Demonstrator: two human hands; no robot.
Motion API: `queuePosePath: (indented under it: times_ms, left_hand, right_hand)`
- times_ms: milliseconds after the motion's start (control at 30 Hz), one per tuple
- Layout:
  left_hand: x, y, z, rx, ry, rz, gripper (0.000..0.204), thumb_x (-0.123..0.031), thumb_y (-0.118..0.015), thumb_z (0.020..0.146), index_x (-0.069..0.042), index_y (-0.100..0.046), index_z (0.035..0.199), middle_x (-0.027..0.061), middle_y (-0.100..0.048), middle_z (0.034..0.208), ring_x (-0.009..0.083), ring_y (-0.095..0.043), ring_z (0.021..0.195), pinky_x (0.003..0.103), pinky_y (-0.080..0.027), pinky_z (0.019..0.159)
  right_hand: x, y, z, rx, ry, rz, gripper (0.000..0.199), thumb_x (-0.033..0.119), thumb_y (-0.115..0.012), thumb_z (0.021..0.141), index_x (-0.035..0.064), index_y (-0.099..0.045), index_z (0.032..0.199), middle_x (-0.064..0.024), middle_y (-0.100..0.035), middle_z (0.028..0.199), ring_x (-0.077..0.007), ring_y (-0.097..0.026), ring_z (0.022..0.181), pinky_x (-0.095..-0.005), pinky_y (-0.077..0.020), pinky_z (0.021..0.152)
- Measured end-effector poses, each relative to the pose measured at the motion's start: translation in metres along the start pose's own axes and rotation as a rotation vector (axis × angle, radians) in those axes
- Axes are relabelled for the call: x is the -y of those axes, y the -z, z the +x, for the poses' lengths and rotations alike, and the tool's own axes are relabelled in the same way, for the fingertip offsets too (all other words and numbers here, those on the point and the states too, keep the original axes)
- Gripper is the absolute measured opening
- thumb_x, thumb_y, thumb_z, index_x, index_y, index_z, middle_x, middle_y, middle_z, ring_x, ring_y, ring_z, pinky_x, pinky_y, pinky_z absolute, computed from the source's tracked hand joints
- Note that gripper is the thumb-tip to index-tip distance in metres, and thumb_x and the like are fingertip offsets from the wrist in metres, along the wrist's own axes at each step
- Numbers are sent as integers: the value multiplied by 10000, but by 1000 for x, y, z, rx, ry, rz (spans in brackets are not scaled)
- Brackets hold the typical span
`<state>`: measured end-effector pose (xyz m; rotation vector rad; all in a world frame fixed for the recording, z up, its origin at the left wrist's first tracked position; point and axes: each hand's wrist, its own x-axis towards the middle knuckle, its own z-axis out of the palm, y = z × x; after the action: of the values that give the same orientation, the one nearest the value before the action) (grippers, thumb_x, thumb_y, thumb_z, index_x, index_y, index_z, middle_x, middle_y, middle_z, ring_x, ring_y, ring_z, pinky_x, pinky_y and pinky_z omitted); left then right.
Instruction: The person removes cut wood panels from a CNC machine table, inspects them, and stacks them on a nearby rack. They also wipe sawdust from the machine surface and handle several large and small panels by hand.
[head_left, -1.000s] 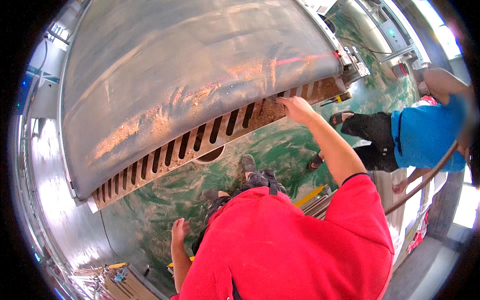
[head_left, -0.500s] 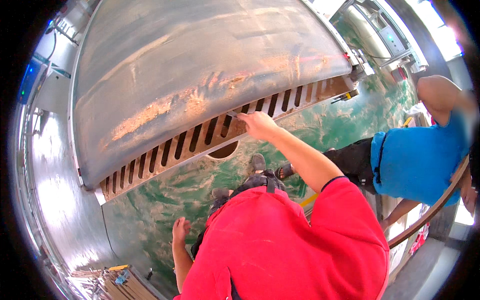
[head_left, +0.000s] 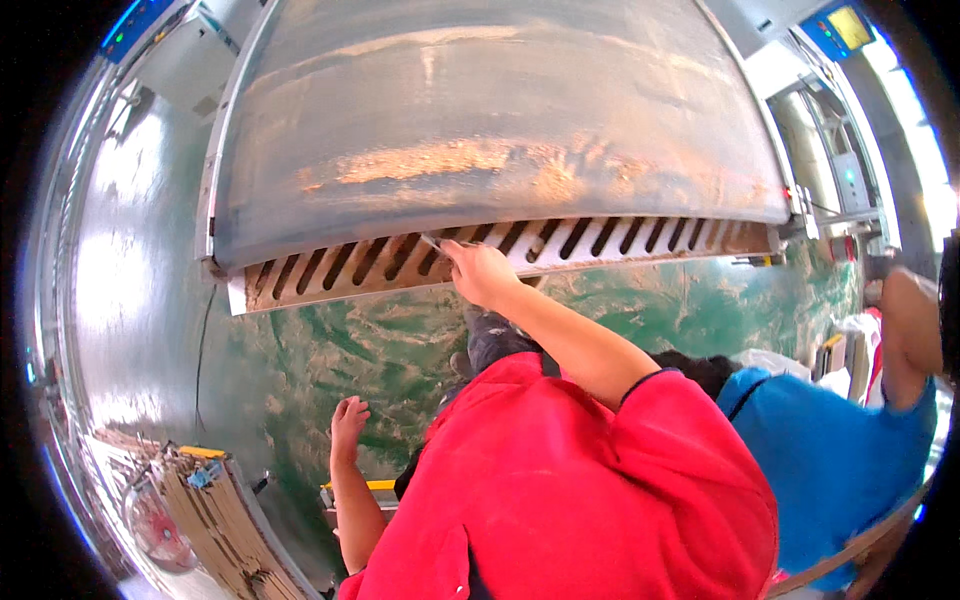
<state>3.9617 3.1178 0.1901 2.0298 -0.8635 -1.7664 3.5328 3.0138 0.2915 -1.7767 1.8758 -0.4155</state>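
My right hand [head_left: 480, 272] is closed on a small, thin, grey flat tool [head_left: 430, 240], whose exact kind I cannot make out. Its tip touches or hovers just over a slotted metal plate [head_left: 325, 292] coated with brown dust. That plate runs below the front edge of a wide grey belt [head_left: 400, 215], where a band of tan dust and crumbs [head_left: 425, 160] lies. Low at my left side hangs my left hand [head_left: 348, 420], loosely bent, fingers slightly apart and holding nothing.
On my right a person in a blue shirt [head_left: 830, 440] stands close. At the lower left are a stack of thin boards [head_left: 215, 515] and a fan [head_left: 160, 530]. Dust streaks the green floor [head_left: 340, 350], with a dark cable [head_left: 203, 360] on it. A control panel [head_left: 850, 28] is at the far right.
My view has turned, so the belt looks more level. My right hand has moved left along the slotted plate with the tool. My left hand still hangs at my side.
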Motion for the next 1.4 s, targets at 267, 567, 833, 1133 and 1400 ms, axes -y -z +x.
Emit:
queuePosePath:
  times_ms: [267, 567, 833, 1133, 1400]
  left_hand:
    - [14, 44, 42, -65, 163, 29, 401, -397, -559, 976, -77, -582, 1217, 45, -693, 1060, 152, -651, 834, 297, -462, 686]
    - [-13, 86, 94, -81, 270, 0, 441, -412, -575, 957, -73, -565, 1238, 72, -690, 1057, 192, -664, 870, 332, -477, 690]
    - [-62, 92, 155, 65, 269, 53, 454, -411, -581, 955, -85, -549, 1269, 92, -675, 1081, 209, -654, 871, 373, -471, 669]
    - [-93, 110, 213, 259, 222, 93, 431, -355, -483, 984, -51, -547, 1283, 125, -656, 1217, 284, -664, 940, 421, -510, 704]
    - [-119, 91, 219, 301, 331, 341, 650, -582, -499, 939, -62, -517, 1328, 128, -635, 1249, 255, -669, 960, 370, -543, 708]
  right_hand:
    - [-8, 28, 12, -39, 195, -74, 399, 129, -572, 828, 117, -596, 1226, -176, -672, 1039, -391, -643, 939, -503, -517, 795]
    - [-33, 36, -8, -98, 162, -242, 377, 120, -588, 804, 117, -663, 1174, -108, -676, 1115, -320, -600, 1078, -473, -449, 990]
    - [-39, 30, -5, -85, 49, -183, 330, 107, -641, 731, 102, -704, 1055, -127, -672, 1096, -351, -590, 1062, -485, -464, 956]
    - [0, 63, -1, -163, -21, -177, 252, 135, -629, 783, 98, -704, 1021, -112, -680, 984, -331, -606, 972, -451, -497, 857]
    - [-2, 177, -10, -343, -94, 104, 57, 57, -637, 831, 0, -642, 829, -167, -608, 750, -312, -620, 684, -366, -481, 600]
